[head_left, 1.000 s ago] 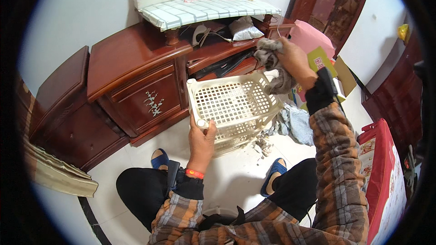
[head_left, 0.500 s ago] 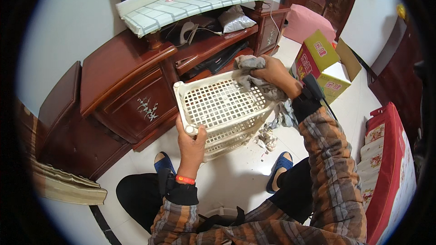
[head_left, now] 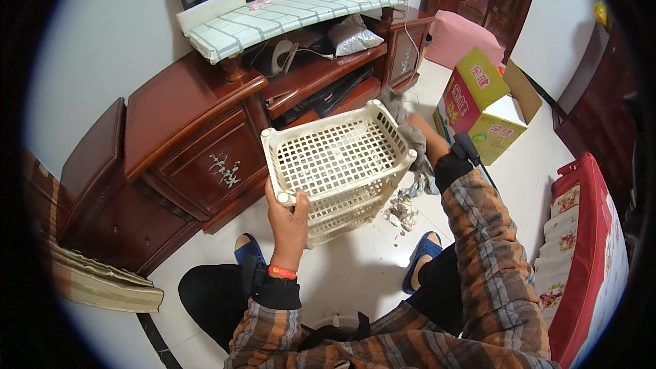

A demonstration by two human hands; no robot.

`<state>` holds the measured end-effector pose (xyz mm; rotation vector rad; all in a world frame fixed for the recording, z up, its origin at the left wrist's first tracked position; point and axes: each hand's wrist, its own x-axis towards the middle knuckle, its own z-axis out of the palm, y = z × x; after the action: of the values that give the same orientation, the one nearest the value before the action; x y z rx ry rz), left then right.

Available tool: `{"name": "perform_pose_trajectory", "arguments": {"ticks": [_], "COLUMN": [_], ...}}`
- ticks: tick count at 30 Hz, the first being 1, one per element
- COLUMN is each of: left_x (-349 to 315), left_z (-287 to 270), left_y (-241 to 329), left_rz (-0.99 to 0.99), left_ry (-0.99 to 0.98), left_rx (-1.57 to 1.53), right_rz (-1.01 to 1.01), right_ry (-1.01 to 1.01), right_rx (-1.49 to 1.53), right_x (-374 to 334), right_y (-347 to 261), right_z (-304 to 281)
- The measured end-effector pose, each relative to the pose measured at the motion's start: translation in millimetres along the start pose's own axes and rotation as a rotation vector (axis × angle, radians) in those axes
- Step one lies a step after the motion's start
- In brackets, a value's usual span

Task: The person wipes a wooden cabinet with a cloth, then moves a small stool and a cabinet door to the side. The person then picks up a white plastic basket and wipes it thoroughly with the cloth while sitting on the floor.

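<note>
A cream plastic rack with stacked lattice tiers [head_left: 335, 188] stands on the floor in front of me. My left hand [head_left: 288, 222] grips its near left corner, thumb over the rim and fingers wrapped beneath. At the rack's right end, my right hand [head_left: 425, 133] is closed on a grey, soiled rag [head_left: 395, 104], which lies against the outer side of the top tier. The rack partly hides the rag, and the fingertips of that hand are not visible.
Crumpled rags and debris [head_left: 403, 210] lie on the floor right of the rack. An open cardboard box [head_left: 488, 106] stands farther right. A dark red wooden TV cabinet [head_left: 191, 157] runs behind. A red-edged padded seat [head_left: 581, 253] is at right.
My right hand has moved with the rag from the top tier's inner right end to its outer right side. The left hand keeps its grip on the corner.
</note>
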<state>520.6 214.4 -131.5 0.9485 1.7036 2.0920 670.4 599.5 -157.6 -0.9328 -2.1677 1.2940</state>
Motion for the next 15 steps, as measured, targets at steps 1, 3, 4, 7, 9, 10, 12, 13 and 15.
{"name": "perform_pose_trajectory", "arguments": {"ticks": [1,3,4,7,9,10,12,13,15], "left_x": [-0.3,-0.3,0.9,-0.6,1.7,3.9,6.7,7.8,10.1], "left_z": [0.2,-0.8,-1.7,-5.2,-7.0,-6.8,-3.5,-0.9,3.0], "left_y": [0.5,1.0,1.1,2.0,3.3,4.2,5.8,6.3,7.0], "left_rz": [0.009,0.03,0.03,-0.016,-0.014,-0.028,0.015,0.001,0.028], "left_ry": [0.002,-0.001,-0.002,-0.001,0.017,0.031,0.062,0.084,0.111], "left_rx": [0.004,0.009,0.018,0.031,0.031,0.026,0.027,0.017,0.006], "right_rz": [-0.038,-0.197,0.037,0.096,-0.007,-0.048,-0.115,-0.191,-0.273], "right_ry": [-0.018,-0.013,0.036,0.079,0.3,0.405,0.439,0.397,0.337], "right_rx": [-0.116,-0.247,-0.292,-0.682,-0.668,-0.563,-0.411,-0.334,-0.196], "right_x": [-6.7,-20.5,-34.1,-55.4,-67.5,-69.0,-66.8,-64.3,-60.5], "right_y": [11.8,21.7,21.8,-7.6,-37.6,-54.7,-87.9,-102.9,-127.2], "right_z": [3.6,3.2,-2.9,-28.4,-45.0,-50.9,-56.8,-56.7,-48.9]}}
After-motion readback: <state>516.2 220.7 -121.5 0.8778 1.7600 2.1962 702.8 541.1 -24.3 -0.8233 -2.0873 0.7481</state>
